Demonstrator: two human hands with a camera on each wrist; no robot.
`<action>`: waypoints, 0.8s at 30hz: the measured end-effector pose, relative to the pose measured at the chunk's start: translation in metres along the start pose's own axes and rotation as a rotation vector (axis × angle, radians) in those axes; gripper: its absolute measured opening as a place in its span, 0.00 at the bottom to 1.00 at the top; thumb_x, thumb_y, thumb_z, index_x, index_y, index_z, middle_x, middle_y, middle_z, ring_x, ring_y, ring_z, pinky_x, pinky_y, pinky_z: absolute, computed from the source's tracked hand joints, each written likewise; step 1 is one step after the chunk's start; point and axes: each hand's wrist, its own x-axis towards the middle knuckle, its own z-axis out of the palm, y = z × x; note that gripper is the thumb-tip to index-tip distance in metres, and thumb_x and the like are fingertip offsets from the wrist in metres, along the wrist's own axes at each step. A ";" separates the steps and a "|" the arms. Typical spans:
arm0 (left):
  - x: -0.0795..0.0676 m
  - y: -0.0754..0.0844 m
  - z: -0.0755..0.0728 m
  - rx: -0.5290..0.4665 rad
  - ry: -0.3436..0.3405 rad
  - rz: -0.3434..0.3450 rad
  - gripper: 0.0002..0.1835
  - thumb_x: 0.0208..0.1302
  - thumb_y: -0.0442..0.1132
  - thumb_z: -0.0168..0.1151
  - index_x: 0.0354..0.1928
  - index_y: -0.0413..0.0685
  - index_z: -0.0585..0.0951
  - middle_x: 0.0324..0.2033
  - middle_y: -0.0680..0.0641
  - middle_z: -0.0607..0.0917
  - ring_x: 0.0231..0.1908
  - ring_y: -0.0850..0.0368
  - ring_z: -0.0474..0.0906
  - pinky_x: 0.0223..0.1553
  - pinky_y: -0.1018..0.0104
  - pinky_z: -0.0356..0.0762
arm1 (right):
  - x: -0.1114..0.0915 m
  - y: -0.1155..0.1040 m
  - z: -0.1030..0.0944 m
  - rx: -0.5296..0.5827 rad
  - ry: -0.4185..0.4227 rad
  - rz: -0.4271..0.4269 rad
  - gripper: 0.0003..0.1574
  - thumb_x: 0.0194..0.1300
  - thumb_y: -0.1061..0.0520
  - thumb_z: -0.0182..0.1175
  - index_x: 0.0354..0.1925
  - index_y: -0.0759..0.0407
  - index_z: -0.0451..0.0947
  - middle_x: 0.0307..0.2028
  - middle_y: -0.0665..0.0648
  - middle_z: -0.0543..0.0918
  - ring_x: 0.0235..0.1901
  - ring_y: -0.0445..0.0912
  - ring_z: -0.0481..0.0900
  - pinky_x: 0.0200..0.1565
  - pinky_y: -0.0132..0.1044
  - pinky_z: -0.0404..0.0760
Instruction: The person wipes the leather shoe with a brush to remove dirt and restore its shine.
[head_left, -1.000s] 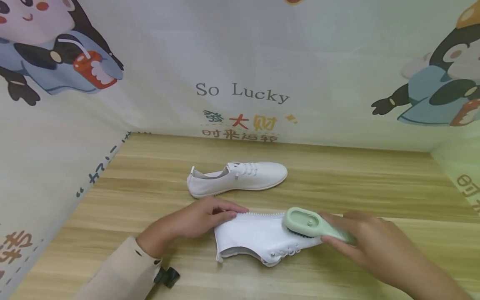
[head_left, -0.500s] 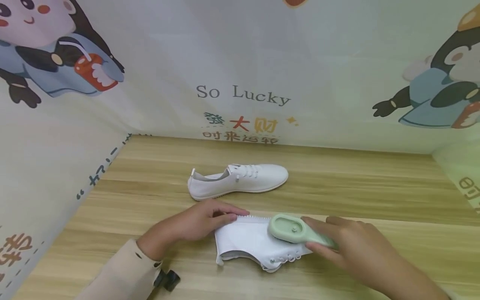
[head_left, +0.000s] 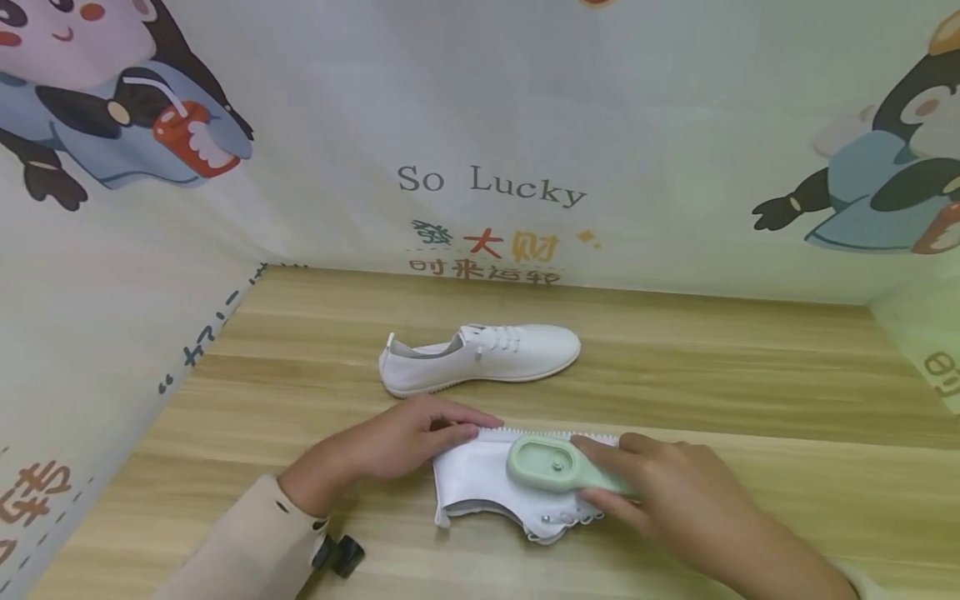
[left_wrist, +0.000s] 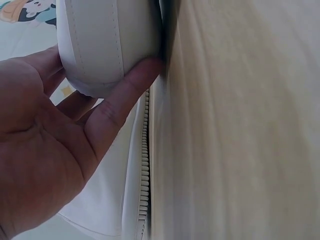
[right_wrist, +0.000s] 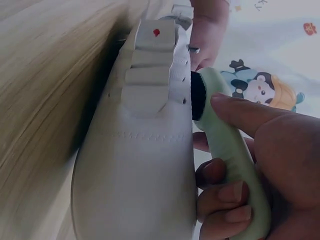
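A white lace-up shoe (head_left: 465,477) lies on its side on the wooden surface, its opening toward me. My left hand (head_left: 393,443) grips it at the heel end; in the left wrist view, thumb and fingers (left_wrist: 117,107) wrap around the heel. My right hand (head_left: 671,492) holds a light green brush (head_left: 536,461) by its handle, the head laid over the shoe's upper side. In the right wrist view, the brush's dark bristles (right_wrist: 199,95) meet the shoe's side near the lace holes, and the fingers curl around the handle.
A second white shoe (head_left: 517,354) sits upright farther back, toe to the right. The wood-grain surface (head_left: 712,367) meets a printed cloth backdrop (head_left: 652,167) behind and at the sides. A small black device (head_left: 345,557) hangs by the left sleeve (head_left: 240,542).
The brush in my right hand has moved left along the shoe, from near the toe toward its middle. My left hand stays at the heel end.
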 end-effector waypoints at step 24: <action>0.001 0.000 -0.003 0.022 0.002 0.013 0.16 0.76 0.44 0.53 0.60 0.61 0.82 0.57 0.55 0.84 0.53 0.64 0.77 0.58 0.65 0.74 | -0.009 0.015 -0.009 -0.002 0.015 0.087 0.30 0.62 0.33 0.65 0.60 0.37 0.81 0.38 0.50 0.87 0.30 0.43 0.84 0.28 0.42 0.80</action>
